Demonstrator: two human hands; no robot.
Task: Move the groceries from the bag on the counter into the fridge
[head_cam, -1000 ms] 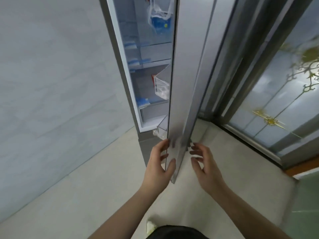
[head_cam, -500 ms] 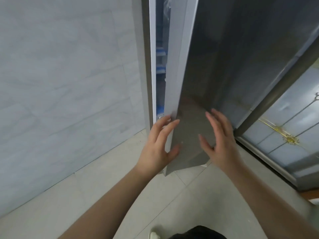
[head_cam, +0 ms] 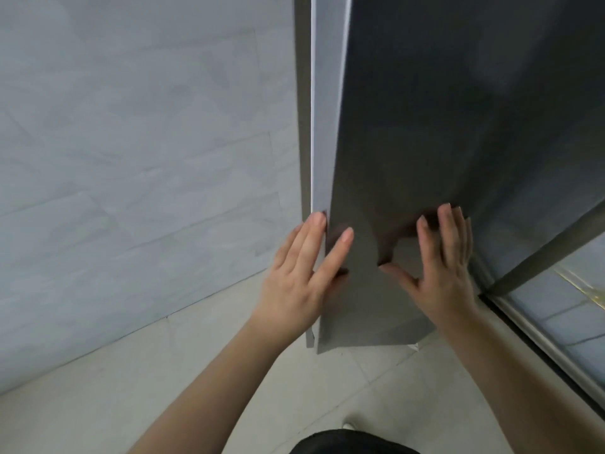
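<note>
The grey fridge door (head_cam: 425,126) fills the upper right and stands almost flush against the fridge body (head_cam: 302,126); only a thin white seam shows between them. My left hand (head_cam: 301,280) lies flat with spread fingers on the door's left edge near its bottom. My right hand (head_cam: 442,270) presses open-palmed on the door's front face. Neither hand holds anything. The fridge's inside, the bag and the groceries are out of sight.
A pale grey tiled wall (head_cam: 131,158) runs along the left, close to the fridge's side. Beige floor tiles (head_cam: 163,388) spread below. A sliding glass door with a dark frame (head_cam: 540,257) and gold ornament stands at the right.
The fridge door has swung from clearly ajar, with shelves and bagged items showing, to nearly closed. Both hands followed it, and my right hand went from the door's edge to its front face.
</note>
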